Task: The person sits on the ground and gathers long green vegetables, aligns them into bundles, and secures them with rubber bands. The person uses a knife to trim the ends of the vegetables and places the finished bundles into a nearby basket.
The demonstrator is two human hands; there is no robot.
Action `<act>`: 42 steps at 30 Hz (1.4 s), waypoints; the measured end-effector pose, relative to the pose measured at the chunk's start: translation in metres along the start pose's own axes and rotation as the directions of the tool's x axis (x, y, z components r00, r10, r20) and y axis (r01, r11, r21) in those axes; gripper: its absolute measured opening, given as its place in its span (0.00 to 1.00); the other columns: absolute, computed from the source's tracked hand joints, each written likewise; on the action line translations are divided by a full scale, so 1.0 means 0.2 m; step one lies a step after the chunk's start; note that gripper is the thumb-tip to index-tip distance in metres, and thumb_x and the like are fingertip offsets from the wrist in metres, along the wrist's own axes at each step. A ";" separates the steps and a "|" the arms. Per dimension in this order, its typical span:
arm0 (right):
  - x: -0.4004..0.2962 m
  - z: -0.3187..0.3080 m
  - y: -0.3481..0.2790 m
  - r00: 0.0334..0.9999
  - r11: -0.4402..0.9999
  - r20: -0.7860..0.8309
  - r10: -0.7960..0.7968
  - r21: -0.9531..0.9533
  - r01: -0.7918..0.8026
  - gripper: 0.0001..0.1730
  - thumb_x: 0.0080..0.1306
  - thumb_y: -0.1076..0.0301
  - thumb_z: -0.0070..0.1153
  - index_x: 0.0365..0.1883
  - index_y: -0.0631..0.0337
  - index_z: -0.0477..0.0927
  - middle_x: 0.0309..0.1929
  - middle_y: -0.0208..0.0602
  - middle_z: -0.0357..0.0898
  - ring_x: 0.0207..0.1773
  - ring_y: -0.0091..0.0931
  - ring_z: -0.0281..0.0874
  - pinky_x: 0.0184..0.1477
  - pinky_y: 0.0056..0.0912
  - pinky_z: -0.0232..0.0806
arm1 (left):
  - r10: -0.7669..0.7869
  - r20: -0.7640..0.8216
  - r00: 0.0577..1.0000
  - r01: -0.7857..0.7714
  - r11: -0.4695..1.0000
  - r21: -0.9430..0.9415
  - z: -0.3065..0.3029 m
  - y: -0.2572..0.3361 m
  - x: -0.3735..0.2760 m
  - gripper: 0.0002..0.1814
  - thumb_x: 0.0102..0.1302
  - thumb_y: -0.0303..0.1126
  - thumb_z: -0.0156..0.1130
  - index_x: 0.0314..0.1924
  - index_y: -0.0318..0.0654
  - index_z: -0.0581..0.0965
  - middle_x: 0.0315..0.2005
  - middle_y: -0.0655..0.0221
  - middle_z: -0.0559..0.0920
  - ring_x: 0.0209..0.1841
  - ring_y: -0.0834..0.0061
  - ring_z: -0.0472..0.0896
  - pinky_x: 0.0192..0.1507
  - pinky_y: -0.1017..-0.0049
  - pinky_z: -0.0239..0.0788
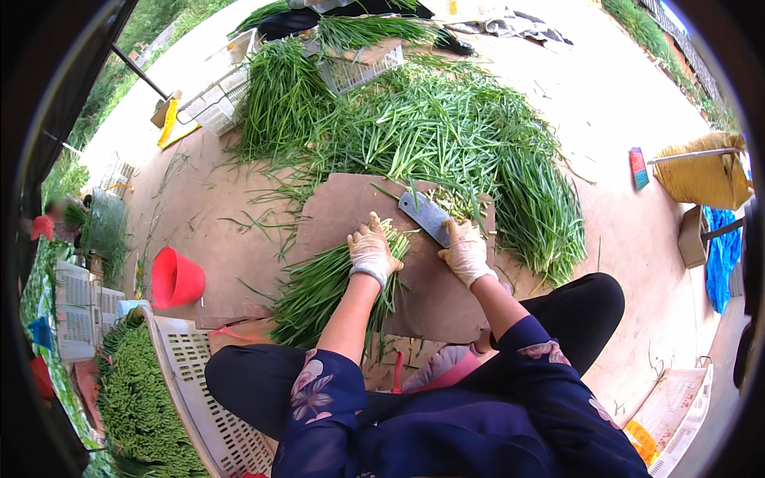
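My left hand (370, 250), in a pale glove, is on a bundle of long green chive-like stalks (320, 296) and holds it down. The pale cut ends point up and right, and the leaves hang over the board's near left edge. In my gloved right hand (467, 250) is a cleaver (423, 216), its handle hidden by my fingers. Its broad grey blade lies slanted over the brown board (442, 305), apart from the bundle. Short pale stem trimmings (457, 202) lie just beyond the blade.
A large heap of loose green leaves (430, 125) covers the ground beyond the board. At left are a red bucket (177, 278) and a white plastic crate (197, 364) of packed green stalks (143, 394). Another person's legs (290, 24) show at the top. A brush (638, 169) lies at right.
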State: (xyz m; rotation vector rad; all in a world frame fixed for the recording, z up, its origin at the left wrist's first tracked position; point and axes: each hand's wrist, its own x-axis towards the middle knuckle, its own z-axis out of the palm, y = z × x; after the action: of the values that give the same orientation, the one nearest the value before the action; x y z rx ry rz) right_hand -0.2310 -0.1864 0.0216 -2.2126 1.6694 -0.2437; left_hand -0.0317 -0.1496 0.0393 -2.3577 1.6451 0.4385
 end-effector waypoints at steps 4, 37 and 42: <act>0.02 0.08 0.10 0.995 0.985 -0.024 -0.095 0.146 0.097 0.34 0.48 0.75 0.68 0.56 0.55 0.73 0.52 0.54 0.72 0.54 0.50 0.73 0.55 0.45 0.70 | 0.041 -0.080 0.996 -0.046 0.997 -0.061 -0.01 0.00 0.00 0.62 0.36 0.55 0.81 0.68 0.32 0.61 0.57 0.55 0.73 0.59 0.59 0.73 0.65 0.63 0.61; 0.00 -0.03 -0.14 0.948 0.946 0.020 -0.319 0.074 0.316 0.07 0.64 0.66 0.52 0.35 0.58 0.79 0.35 0.48 0.81 0.40 0.47 0.81 0.42 0.49 0.73 | -0.060 -0.099 0.993 0.060 0.998 -0.007 0.07 -0.02 -0.01 0.55 0.46 0.58 0.75 0.67 0.34 0.63 0.60 0.58 0.71 0.66 0.61 0.68 0.69 0.60 0.56; -0.04 -0.17 -0.23 0.942 0.949 0.132 -0.309 0.100 0.298 0.09 0.64 0.63 0.56 0.36 0.59 0.79 0.35 0.48 0.81 0.41 0.48 0.80 0.44 0.50 0.72 | -0.038 -0.041 0.998 0.037 0.999 -0.025 0.03 -0.04 0.01 0.48 0.43 0.57 0.76 0.60 0.38 0.70 0.54 0.61 0.76 0.58 0.63 0.75 0.62 0.62 0.63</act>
State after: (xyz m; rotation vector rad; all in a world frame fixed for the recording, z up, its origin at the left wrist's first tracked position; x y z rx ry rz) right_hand -0.2038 -0.1730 0.0716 -2.3598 1.2176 -0.2149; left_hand -0.0240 -0.1468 0.0334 -2.4264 1.6193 0.4070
